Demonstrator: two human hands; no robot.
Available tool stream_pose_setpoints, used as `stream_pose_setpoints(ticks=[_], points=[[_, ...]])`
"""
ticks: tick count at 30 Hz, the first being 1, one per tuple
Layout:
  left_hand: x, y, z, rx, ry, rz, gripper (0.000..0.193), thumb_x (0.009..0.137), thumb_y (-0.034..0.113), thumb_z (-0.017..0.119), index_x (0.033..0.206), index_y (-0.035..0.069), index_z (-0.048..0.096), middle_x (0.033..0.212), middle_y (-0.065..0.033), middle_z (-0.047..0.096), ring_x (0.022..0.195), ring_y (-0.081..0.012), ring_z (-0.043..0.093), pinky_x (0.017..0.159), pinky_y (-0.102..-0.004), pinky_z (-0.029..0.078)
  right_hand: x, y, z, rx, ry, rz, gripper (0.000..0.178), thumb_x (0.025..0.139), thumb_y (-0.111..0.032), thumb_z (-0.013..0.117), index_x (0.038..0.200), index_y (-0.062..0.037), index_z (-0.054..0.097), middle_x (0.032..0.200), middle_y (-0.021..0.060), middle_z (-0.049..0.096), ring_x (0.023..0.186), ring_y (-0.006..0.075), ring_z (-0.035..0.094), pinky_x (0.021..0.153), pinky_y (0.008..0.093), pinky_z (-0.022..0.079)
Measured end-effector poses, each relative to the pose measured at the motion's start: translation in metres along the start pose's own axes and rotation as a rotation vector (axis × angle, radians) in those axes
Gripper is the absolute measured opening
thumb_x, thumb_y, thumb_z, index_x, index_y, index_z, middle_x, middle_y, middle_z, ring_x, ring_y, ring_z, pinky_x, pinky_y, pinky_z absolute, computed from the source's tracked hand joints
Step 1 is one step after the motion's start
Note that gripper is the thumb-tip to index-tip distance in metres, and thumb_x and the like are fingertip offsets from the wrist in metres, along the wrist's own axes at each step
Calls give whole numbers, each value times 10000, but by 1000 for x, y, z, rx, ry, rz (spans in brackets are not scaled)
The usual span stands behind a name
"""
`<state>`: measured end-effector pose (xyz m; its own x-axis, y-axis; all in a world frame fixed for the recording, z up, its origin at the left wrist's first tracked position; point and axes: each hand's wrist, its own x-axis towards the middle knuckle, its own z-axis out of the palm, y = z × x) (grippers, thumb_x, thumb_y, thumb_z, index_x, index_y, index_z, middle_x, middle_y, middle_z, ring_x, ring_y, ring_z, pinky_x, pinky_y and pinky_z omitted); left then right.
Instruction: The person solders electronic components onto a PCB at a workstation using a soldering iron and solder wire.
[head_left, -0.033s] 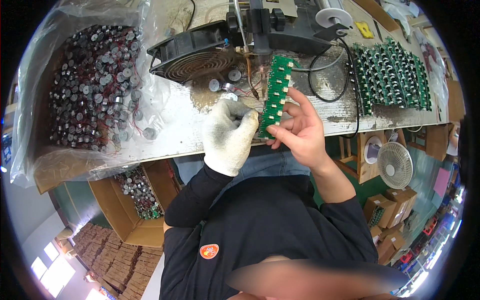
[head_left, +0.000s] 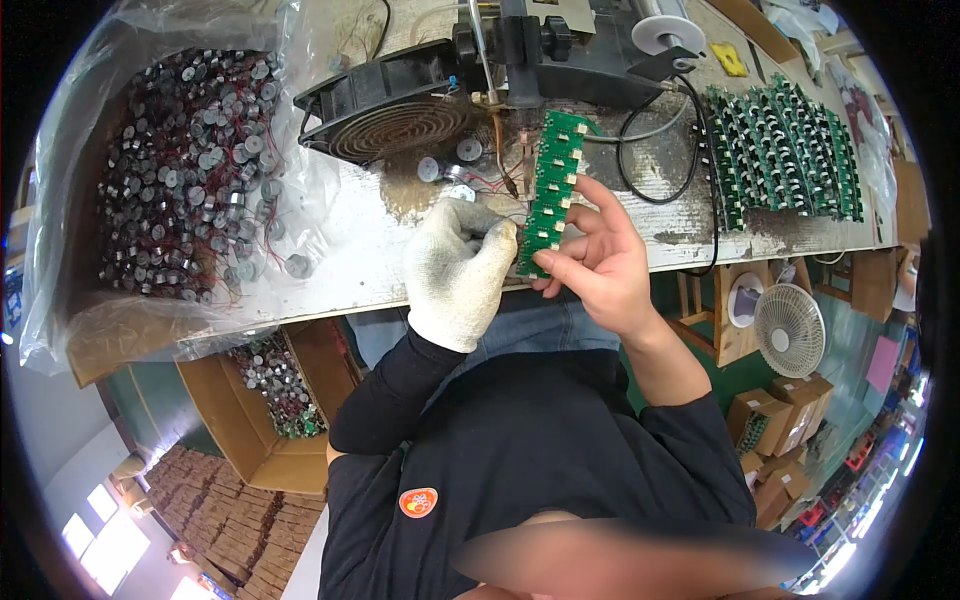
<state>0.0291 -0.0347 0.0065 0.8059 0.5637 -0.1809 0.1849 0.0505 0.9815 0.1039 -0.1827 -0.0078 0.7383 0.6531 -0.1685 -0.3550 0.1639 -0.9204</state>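
My right hand [head_left: 605, 270] grips a long green circuit board [head_left: 556, 185] by its lower end, thumb on the face and fingers behind. The board stands tilted and carries a row of small white connectors. My left hand [head_left: 458, 275], in a whitish glove, is closed in a pinch close to the board's lower left edge; what its fingertips hold is hidden. Just beyond them, a soldering iron tip [head_left: 510, 185] points down beside the board. A few small round motors [head_left: 468, 151] with red wires lie on the bench past my left hand.
A plastic-lined box of wired motors [head_left: 190, 180] fills the bench's left. A black fan [head_left: 390, 110] stands at the back, beside a solder spool [head_left: 667, 38]. Rows of green boards [head_left: 785, 150] sit at right, near a looped black cable [head_left: 622, 150]. An open carton [head_left: 270, 460] stands below left.
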Motion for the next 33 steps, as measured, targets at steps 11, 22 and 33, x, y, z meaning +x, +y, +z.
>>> stream_pose_setpoints(ticks=[11,22,33], points=[[-10,-6,-25,445,52,298,344,711,78,755,994,5,575,972,-133,584,688,-243,624,646,-322,513,4,-8,0,-47,2,0,718,818,109,627,1429,-18,270,1084,177,588,687,185,673,533,243,547],[-9,-10,-96,574,480,502,295,689,108,790,910,39,605,909,-101,611,584,-172,556,556,-293,465,14,-3,-3,-205,119,-58,688,833,92,610,1422,14,263,1095,177,582,661,171,654,507,229,529],[2,-25,-162,942,606,102,325,741,269,783,780,9,592,719,-135,600,663,-290,608,633,-358,489,15,0,2,-208,108,-54,686,831,98,606,1421,21,264,1096,182,563,653,175,643,524,242,532]])
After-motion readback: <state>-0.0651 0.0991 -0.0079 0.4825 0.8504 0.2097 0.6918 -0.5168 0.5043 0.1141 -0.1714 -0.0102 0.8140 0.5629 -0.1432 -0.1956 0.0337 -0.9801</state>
